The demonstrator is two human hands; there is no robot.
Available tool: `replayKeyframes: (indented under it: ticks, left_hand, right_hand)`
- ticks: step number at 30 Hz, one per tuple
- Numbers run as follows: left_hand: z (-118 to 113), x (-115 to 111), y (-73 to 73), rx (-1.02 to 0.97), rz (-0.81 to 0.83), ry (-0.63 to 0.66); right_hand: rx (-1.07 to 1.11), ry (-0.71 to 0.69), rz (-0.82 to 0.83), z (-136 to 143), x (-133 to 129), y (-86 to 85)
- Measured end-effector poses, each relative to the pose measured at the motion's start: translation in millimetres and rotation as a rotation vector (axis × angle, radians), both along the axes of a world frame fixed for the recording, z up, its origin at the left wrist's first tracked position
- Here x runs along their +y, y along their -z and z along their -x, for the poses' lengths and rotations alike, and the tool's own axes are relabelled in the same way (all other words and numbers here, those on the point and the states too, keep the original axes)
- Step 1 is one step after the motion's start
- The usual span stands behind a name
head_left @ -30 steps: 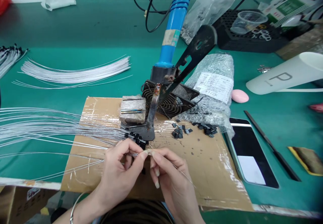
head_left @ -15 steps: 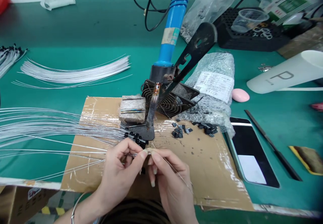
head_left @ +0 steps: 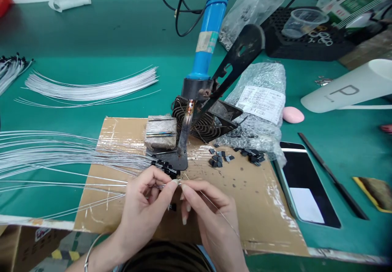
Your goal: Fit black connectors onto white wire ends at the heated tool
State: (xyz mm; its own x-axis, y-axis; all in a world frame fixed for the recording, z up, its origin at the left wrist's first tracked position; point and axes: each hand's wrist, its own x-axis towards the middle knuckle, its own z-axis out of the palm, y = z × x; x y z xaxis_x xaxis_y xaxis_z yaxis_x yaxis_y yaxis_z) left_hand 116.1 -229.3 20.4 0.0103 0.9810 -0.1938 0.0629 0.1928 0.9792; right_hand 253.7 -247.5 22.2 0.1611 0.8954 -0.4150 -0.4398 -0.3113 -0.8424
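Thumb and fingers of my left hand (head_left: 150, 202) pinch thin white wires, which run off to the left over the cardboard (head_left: 254, 215). My right hand (head_left: 208, 210) is closed in a pinch on a thin wire that trails back over its knuckles. The fingertips of both hands nearly meet, and whatever small part sits between them is too tiny to make out. Just behind my left hand lies a bundle of white wires (head_left: 122, 159) with black ends (head_left: 167, 168). Small black pieces (head_left: 217, 158) are scattered behind my right hand.
A blue-handled hot tool (head_left: 208, 31) on a stand rises behind the hands, beside a fan (head_left: 203, 121) and a fibrous block (head_left: 161, 133). Further right are bubble wrap (head_left: 260, 96), a phone (head_left: 309, 186), a dark blade-like tool (head_left: 333, 176) and a white cup (head_left: 346, 88).
My right hand has shifted slightly right, and its wire slopes further out. My left fingertips have moved up a little. Both hands keep their pinch.
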Motion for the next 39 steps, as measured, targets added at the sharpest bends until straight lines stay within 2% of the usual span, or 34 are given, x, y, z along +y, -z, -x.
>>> replayKeyframes:
  ticks: [7,17,27,33,39]
  left_hand:
    - [1.3,-2.9,2.3,0.101,-0.047,0.023]
    - [0.6,-4.3,0.1,0.201,-0.108,0.032]
    - [3.1,1.3,-9.8,0.257,-0.165,0.092]
    - [1.5,-2.3,-1.4,0.256,-0.159,0.047]
    - [-0.9,-6.0,3.4,0.303,-0.169,0.011]
  right_hand:
    - [0.014,0.0,0.017,-0.2,0.8,1.1]
    - [0.13,-0.098,-0.019,-7.4,1.0,9.7]
    - [0.16,-0.183,0.063,-17.4,9.7,2.7]
    - [0.16,-0.111,0.08,-11.9,6.8,-1.0]
    - [0.213,-0.085,0.033,-6.1,3.1,11.0]
